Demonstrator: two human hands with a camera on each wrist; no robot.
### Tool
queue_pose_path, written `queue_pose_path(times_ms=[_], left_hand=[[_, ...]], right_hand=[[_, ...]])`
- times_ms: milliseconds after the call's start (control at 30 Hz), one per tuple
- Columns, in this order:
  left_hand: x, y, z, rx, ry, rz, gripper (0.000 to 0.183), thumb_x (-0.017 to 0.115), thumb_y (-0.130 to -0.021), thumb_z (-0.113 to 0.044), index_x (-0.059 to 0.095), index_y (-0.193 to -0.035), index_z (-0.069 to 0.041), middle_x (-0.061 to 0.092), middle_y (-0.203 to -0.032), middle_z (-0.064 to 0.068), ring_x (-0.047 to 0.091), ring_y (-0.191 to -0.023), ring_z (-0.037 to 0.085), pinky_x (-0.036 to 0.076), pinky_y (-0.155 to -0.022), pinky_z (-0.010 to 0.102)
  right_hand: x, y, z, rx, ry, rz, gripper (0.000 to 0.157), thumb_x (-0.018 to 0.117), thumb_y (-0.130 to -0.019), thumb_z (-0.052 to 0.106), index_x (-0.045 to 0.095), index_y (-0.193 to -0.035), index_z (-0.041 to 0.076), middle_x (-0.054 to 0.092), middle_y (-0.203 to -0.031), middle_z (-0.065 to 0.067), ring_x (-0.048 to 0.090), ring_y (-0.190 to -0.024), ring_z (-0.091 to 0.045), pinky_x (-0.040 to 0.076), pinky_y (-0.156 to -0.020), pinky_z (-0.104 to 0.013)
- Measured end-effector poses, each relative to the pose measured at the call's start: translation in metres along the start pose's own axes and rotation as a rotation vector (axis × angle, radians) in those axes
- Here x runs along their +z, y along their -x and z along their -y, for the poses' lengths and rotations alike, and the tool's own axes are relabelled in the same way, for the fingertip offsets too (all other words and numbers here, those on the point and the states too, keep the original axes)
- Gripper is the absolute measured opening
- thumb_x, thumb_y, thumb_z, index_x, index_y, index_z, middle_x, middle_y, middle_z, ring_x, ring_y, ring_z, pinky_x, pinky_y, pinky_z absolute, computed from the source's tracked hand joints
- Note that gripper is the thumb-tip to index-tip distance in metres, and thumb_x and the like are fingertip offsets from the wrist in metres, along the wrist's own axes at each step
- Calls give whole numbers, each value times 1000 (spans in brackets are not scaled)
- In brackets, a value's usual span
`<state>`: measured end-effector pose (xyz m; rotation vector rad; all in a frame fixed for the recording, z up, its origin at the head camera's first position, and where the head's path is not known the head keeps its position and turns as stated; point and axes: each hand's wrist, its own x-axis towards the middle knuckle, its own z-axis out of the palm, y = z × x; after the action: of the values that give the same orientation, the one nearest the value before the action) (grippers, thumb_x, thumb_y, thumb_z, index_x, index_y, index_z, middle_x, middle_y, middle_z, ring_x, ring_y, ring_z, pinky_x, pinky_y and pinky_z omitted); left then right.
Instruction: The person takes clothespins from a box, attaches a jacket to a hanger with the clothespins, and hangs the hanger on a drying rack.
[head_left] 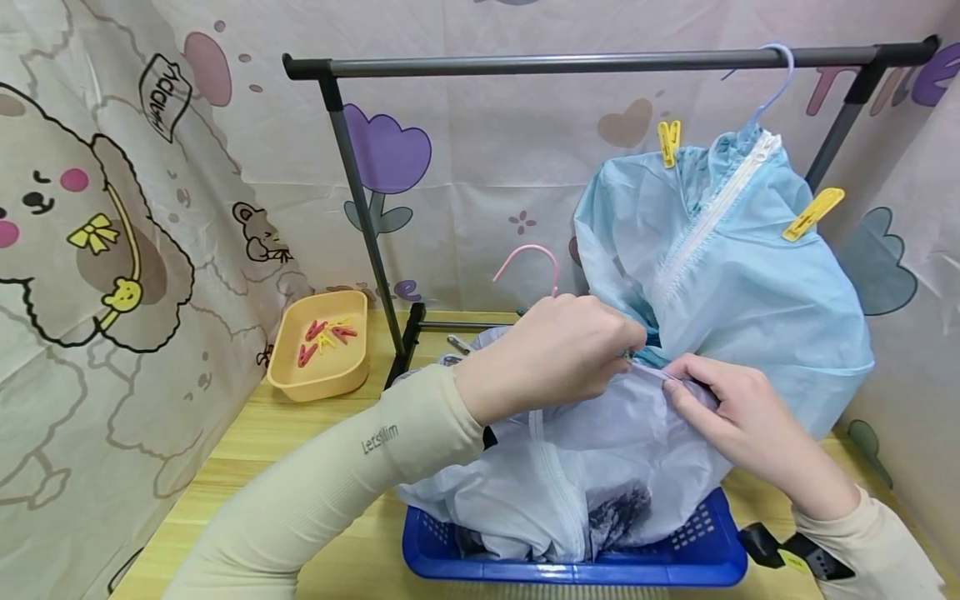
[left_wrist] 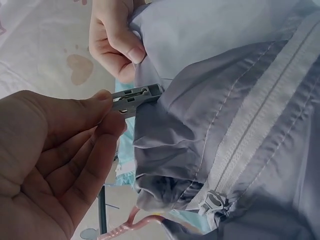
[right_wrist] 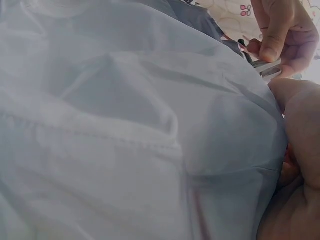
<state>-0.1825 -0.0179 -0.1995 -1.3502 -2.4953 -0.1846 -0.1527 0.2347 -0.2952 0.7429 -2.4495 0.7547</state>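
A pale lavender-grey jacket (head_left: 630,433) with a light zipper lies bunched over a blue basket (head_left: 570,573). Its pink hanger (head_left: 557,271) shows a hook above the collar side. With thumb and fingers, my left hand (head_left: 555,358) pinches a grey clothespin (left_wrist: 135,99), whose jaws sit on the jacket's shoulder edge in the left wrist view. My right hand (head_left: 738,417) grips the same edge a little further right, thumb on top of the cloth. Some of its fingers are hidden under the fabric.
A light blue jacket (head_left: 772,292) hangs from the dark rack (head_left: 570,63) at right, with yellow clothespins (head_left: 813,214) at its shoulders. A yellow tray (head_left: 356,379) holding several red and yellow clothespins stands left on the wooden table (head_left: 225,492). Another grey clothespin (head_left: 458,344) shows near the jacket's left side.
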Motion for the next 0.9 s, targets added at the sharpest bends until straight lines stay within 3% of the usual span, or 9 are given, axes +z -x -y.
queue_pose_path(times_ms=[400,567,733,900], left_hand=[[6,-2,1,46,9,2,23,72,-99,-14,60,-81,-22,53,-76,-8,53,-70,12,39,-60,27],[12,-1,4,83,45,-23,1,75,-101,-21,74,-101,-22,64,-88,-7,59,-74,11,44,-64,25],[17,1,7,84,57,-44,34,74,-104,-29,74,-137,-22,73,-106,-8,68,-79,10,52,-69,24],[22,3,7,97,46,-64,44,71,-105,-29,66,-148,-20,75,-118,-8,69,-82,11,55,-72,24]], right_hand=[[1,0,0,-13,-2,2,27,71,-98,2,72,-94,28,43,-67,21,38,-60,4,32,-56,-16],[2,0,-1,-9,-4,7,28,71,-97,0,71,-93,28,43,-68,20,38,-60,4,32,-56,-17],[2,0,-2,-13,-13,12,29,70,-98,0,70,-93,28,44,-69,20,39,-60,4,32,-56,-16],[3,0,-2,-25,-20,1,30,71,-96,-2,71,-93,28,44,-69,20,39,-60,5,33,-57,-15]])
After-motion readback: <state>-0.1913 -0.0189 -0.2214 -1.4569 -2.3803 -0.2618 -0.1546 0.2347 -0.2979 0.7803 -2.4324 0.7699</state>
